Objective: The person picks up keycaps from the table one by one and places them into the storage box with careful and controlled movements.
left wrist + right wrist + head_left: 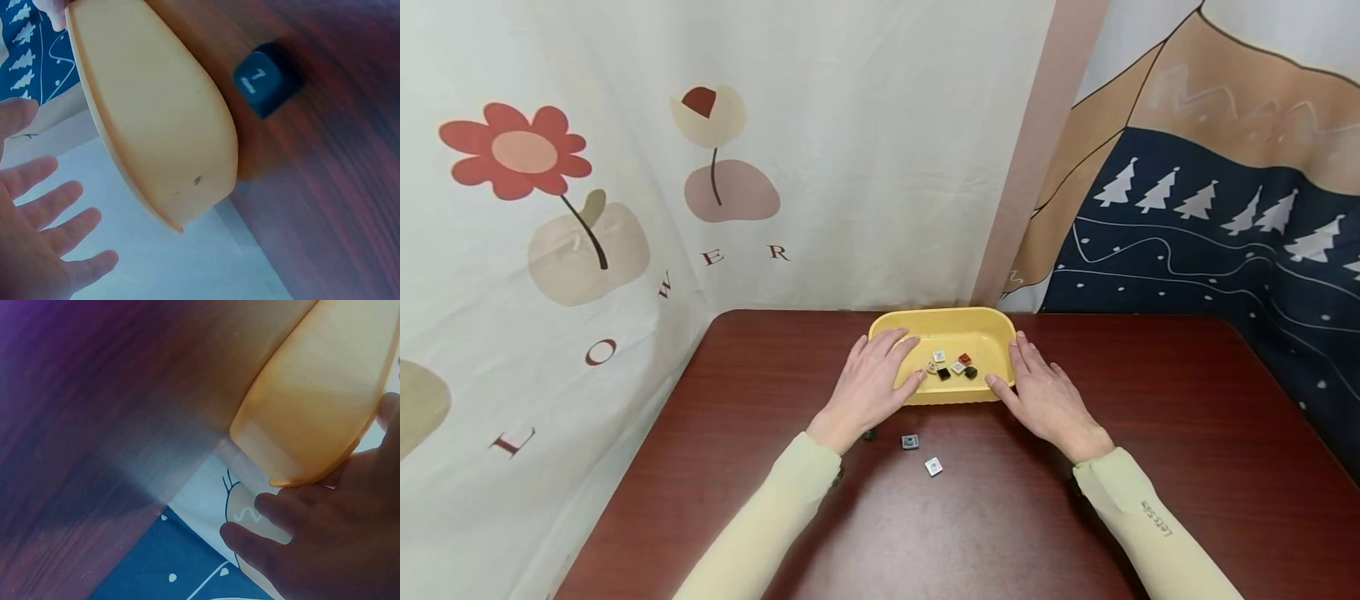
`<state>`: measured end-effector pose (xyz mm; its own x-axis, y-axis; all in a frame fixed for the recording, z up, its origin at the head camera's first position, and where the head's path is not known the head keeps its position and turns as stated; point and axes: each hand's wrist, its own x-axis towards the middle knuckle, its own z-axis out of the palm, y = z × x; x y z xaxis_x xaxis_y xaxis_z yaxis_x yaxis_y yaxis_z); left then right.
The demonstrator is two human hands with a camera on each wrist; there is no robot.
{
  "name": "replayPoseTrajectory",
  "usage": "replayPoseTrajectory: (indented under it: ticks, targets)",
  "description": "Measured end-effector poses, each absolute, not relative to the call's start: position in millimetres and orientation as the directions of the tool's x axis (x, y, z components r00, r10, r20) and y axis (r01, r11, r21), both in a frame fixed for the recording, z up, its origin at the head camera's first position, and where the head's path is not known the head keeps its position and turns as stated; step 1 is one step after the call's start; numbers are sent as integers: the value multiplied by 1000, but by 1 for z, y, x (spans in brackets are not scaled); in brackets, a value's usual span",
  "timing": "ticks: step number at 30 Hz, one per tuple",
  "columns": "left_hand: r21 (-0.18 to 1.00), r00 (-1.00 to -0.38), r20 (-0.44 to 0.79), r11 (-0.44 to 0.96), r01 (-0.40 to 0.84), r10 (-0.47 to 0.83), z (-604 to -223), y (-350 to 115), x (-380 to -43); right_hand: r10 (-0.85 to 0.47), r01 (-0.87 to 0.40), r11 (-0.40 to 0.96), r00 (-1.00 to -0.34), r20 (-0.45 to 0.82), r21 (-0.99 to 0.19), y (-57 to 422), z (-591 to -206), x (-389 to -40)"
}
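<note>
A yellow plastic tub [955,398] stands at the far edge of the table. Inside it lie several small keycaps, among them a red keycap [965,358], a black keycap [943,374] and a white keycap [938,356]. My left hand [871,379] hovers by the tub's left side, fingers spread; the left wrist view shows them apart from the wall. At the opposite side, my right hand [1051,396] rests against the rim with fairly straight fingers, its thumb near the front corner. Close to my left wrist sits a dark keycap [269,78] marked 7.
On the table [1187,417], in front of the tub, lie a grey keycap [910,442] and a white keycap with a dark print [933,467]. Printed curtains [865,167] hang right behind the table's back edge and along its sides.
</note>
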<state>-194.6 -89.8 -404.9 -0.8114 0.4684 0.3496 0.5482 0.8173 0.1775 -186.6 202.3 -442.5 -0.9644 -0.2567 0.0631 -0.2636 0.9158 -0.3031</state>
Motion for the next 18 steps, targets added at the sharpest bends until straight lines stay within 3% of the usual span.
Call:
replayPoseTrajectory:
  ticks: [18]
  targets:
    - [41,-756,360,801,598,546,-416,-117,-163,-262,-267,913,-963,60,-308,201,-442,-186]
